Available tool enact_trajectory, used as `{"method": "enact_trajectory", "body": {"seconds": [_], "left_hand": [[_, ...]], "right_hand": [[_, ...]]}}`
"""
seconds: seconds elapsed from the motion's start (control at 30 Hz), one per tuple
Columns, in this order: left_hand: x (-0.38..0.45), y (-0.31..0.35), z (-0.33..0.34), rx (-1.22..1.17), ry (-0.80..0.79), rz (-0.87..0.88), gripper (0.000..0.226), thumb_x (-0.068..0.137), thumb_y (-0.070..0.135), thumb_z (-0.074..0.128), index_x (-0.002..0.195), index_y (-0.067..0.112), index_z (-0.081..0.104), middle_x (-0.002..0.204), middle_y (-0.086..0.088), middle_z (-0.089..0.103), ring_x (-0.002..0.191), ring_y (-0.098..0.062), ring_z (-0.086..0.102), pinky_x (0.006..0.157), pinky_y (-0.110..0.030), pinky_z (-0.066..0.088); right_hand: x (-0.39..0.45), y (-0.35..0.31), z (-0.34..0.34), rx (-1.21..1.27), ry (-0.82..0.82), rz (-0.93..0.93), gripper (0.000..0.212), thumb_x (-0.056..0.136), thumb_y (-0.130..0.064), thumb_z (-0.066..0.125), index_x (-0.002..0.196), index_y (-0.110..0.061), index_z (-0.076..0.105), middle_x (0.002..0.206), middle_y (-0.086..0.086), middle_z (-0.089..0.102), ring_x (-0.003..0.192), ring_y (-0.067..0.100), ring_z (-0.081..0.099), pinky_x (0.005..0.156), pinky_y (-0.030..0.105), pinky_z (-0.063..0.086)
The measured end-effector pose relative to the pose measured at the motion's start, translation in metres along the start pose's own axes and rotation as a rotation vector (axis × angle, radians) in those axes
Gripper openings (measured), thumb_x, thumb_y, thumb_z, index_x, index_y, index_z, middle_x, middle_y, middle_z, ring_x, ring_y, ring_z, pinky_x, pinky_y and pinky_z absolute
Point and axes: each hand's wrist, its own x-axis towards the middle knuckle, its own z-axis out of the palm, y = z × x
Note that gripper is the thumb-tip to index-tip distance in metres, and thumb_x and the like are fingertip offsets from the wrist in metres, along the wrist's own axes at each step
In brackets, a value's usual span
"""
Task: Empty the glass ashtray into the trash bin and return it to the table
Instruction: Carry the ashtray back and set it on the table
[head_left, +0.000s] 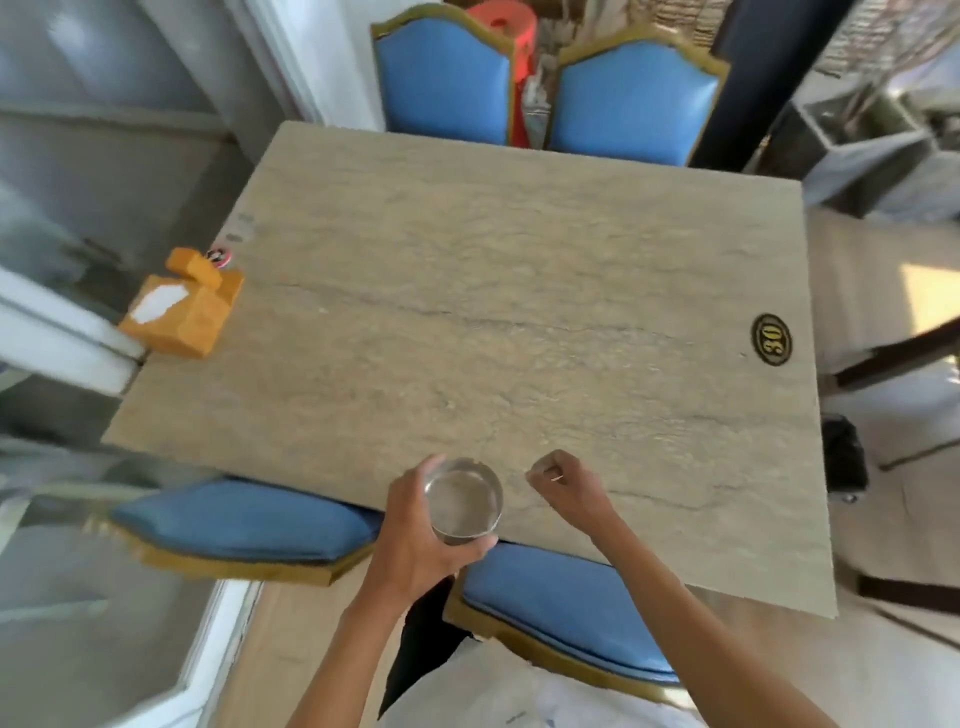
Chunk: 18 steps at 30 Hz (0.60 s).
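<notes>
The left hand (421, 540) has its grip clamped around the glass ashtray (462, 501), fingers wrapped on its wall, and holds it at the near edge of the tabletop (519, 291); whether the base touches the surface or hangs just above it I cannot tell. The ashtray looks clear and empty (no ash or butts show through the glass), so I judge the emptying done and only the setting-down left. The right hand (563, 480) is loosely curled with nothing in it, close beside the ashtray over the same near edge. A dark bin (844, 457) stands on the floor past the right edge. An orange tissue box (182, 312) sits at the left edge.
</notes>
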Motion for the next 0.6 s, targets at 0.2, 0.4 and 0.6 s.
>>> {"method": "enact_trajectory", "body": {"seconds": [0.2, 0.4, 0.6], "left_hand": [[0.079, -0.037, -0.015, 0.07, -0.136, 0.058, 0.103, 0.055, 0.055, 0.088, 0.142, 0.025, 0.041, 0.134, 0.012, 0.047, 0.122, -0.01, 0.044, 0.102, -0.031, 0.046], [0.162, -0.074, -0.027, 0.16, -0.221, 0.091, 0.105, 0.057, 0.052, 0.087, 0.144, 0.019, 0.039, 0.138, 0.002, 0.048, 0.124, -0.019, 0.044, 0.105, -0.036, 0.043], [0.236, -0.084, -0.024, 0.232, -0.227, 0.043, 0.105, 0.056, 0.053, 0.091, 0.14, 0.017, 0.041, 0.134, -0.006, 0.052, 0.12, -0.028, 0.05, 0.096, -0.033, 0.037]], "right_hand": [[0.051, -0.008, 0.043, -0.361, 0.042, 0.103, 0.078, 0.09, -0.033, 0.076, 0.156, -0.016, 0.038, 0.16, 0.011, 0.043, 0.147, 0.032, 0.041, 0.117, 0.043, 0.037], [0.093, -0.034, 0.079, -0.49, 0.077, 0.157, 0.109, 0.087, -0.03, 0.082, 0.167, -0.024, 0.009, 0.176, 0.015, 0.002, 0.162, 0.035, 0.002, 0.126, 0.047, 0.026], [0.118, -0.05, 0.099, -0.507, 0.167, 0.249, 0.109, 0.083, -0.025, 0.086, 0.166, -0.026, 0.015, 0.176, 0.014, 0.003, 0.161, 0.042, 0.001, 0.123, 0.064, 0.026]]}}
